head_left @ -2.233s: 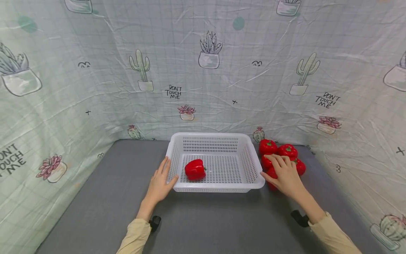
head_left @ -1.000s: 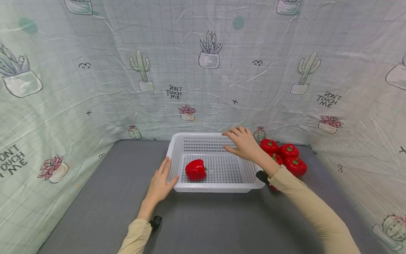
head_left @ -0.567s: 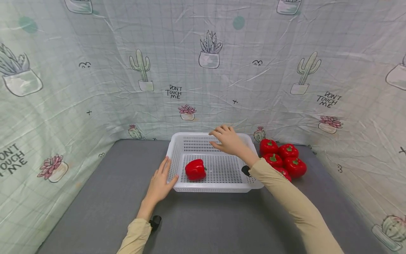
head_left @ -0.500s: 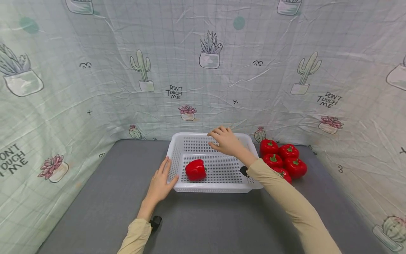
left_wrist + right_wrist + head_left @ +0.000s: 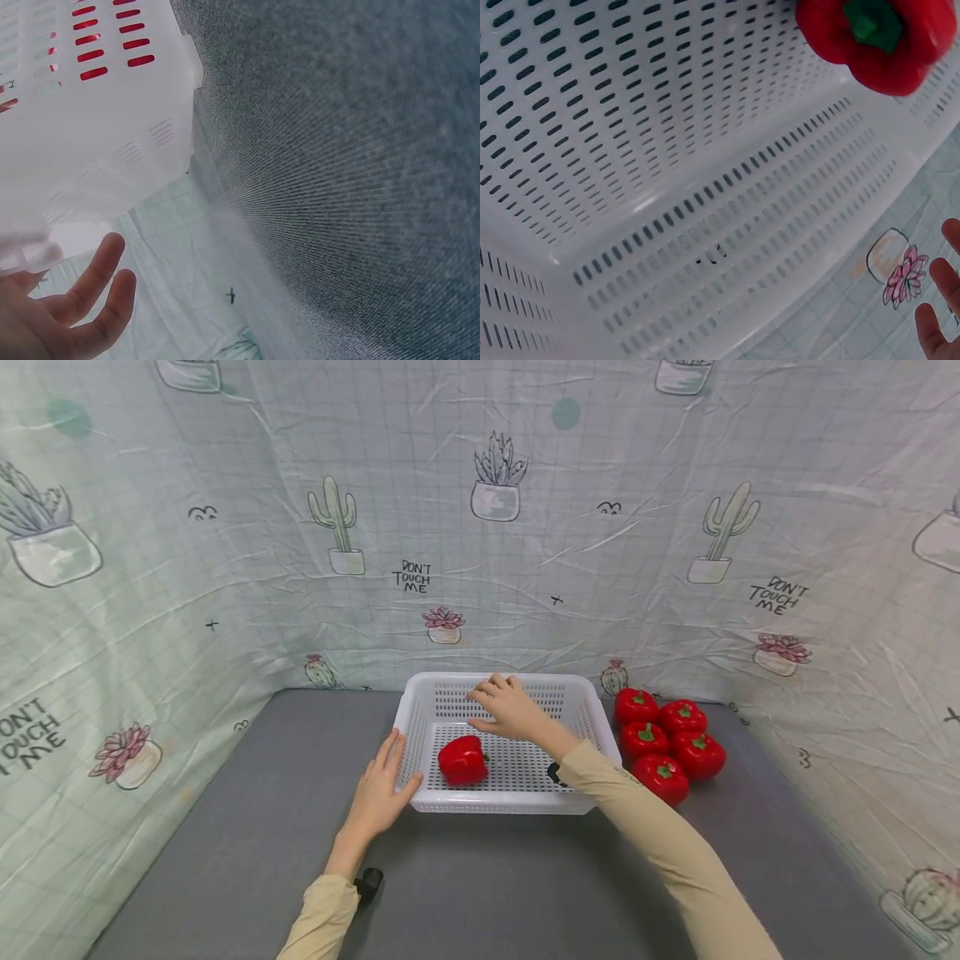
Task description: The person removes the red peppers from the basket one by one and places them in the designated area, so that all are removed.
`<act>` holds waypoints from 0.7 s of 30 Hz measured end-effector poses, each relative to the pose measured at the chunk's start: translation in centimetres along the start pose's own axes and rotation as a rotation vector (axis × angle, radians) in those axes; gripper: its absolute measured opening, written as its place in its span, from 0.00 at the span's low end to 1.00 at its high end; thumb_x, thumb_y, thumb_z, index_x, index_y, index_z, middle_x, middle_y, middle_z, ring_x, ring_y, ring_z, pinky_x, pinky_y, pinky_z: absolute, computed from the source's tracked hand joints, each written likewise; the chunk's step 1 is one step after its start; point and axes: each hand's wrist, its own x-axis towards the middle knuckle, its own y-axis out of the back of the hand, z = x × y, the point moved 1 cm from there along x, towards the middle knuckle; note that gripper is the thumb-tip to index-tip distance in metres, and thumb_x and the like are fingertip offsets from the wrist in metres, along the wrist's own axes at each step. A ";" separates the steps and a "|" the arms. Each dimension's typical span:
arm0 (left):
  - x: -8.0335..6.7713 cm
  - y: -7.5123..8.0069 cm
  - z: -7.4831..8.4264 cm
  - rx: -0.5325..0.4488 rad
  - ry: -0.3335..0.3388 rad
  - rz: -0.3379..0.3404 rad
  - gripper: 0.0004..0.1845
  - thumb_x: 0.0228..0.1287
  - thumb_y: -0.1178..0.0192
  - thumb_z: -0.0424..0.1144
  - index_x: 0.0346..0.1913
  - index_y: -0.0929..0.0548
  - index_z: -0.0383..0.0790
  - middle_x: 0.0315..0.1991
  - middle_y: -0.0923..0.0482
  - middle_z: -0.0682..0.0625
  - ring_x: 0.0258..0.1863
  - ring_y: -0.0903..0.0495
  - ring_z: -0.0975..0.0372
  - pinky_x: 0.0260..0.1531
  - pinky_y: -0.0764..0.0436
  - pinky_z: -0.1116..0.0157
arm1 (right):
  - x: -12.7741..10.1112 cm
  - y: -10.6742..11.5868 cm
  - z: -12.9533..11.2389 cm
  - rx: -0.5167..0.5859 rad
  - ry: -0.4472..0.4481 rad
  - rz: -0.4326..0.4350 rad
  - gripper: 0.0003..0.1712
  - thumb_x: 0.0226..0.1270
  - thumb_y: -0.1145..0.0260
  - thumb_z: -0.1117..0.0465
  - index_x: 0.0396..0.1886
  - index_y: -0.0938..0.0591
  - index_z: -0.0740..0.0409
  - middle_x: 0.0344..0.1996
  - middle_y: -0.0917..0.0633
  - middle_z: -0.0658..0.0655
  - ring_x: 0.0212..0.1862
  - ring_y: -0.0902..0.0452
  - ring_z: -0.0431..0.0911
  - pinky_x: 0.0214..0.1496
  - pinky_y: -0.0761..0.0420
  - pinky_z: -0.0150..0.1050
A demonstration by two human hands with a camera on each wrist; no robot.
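Note:
A white perforated plastic basket (image 5: 510,803) stands on the grey table with one red bell pepper (image 5: 462,762) lying on its side in it. My left hand (image 5: 377,797) rests at the basket's left rim, thumb towards the near corner, fingers along the outside. In the left wrist view its fingertips (image 5: 112,247) spread beside the rim. My right hand (image 5: 513,710) hovers over the basket, above and to the right of the pepper, holding nothing. In the right wrist view the pepper (image 5: 889,45) shows its green stem, and a few fingertips (image 5: 930,330) enter at the right edge.
Several red bell peppers (image 5: 697,755) stand clustered on the table just right of the basket, stems up. Cactus-print cloth (image 5: 555,552) hangs around the back and sides of the table (image 5: 480,885). A black wrist strap piece (image 5: 369,885) sits at the left wrist.
My right hand has moved left from the pepper cluster to over the basket, lowering slightly towards the single pepper in the last half second. Left hand, basket and that pepper have stayed put.

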 end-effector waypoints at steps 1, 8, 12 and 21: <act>0.0 0.0 0.0 -0.003 0.003 0.001 0.36 0.58 0.45 0.48 0.66 0.41 0.35 0.68 0.47 0.44 0.50 0.30 0.42 0.47 0.33 0.43 | 0.0 -0.1 -0.1 -0.005 0.012 -0.012 0.23 0.59 0.43 0.43 0.50 0.24 0.49 0.46 0.22 0.50 0.48 0.33 0.47 0.46 0.32 0.46; 0.1 0.1 0.1 0.006 0.023 -0.010 0.36 0.58 0.46 0.48 0.66 0.42 0.36 0.68 0.47 0.44 0.50 0.30 0.43 0.47 0.33 0.43 | -0.2 -1.1 -0.5 -0.066 0.051 -0.087 0.26 0.60 0.47 0.39 0.51 0.24 0.48 0.47 0.22 0.51 0.50 0.33 0.46 0.49 0.32 0.46; 0.1 0.0 0.1 0.006 0.025 -0.008 0.36 0.58 0.45 0.48 0.66 0.42 0.35 0.68 0.47 0.44 0.50 0.30 0.42 0.47 0.33 0.43 | -0.4 -1.9 -0.6 -0.077 0.072 -0.128 0.25 0.60 0.48 0.38 0.50 0.24 0.45 0.47 0.23 0.50 0.51 0.34 0.46 0.50 0.33 0.47; 0.1 -0.1 0.0 0.001 0.019 -0.003 0.36 0.58 0.45 0.48 0.66 0.41 0.35 0.68 0.47 0.44 0.53 0.31 0.41 0.48 0.34 0.42 | -0.8 -2.6 -1.5 -0.108 0.134 -0.207 0.27 0.56 0.47 0.34 0.50 0.24 0.41 0.47 0.24 0.50 0.51 0.35 0.46 0.51 0.32 0.48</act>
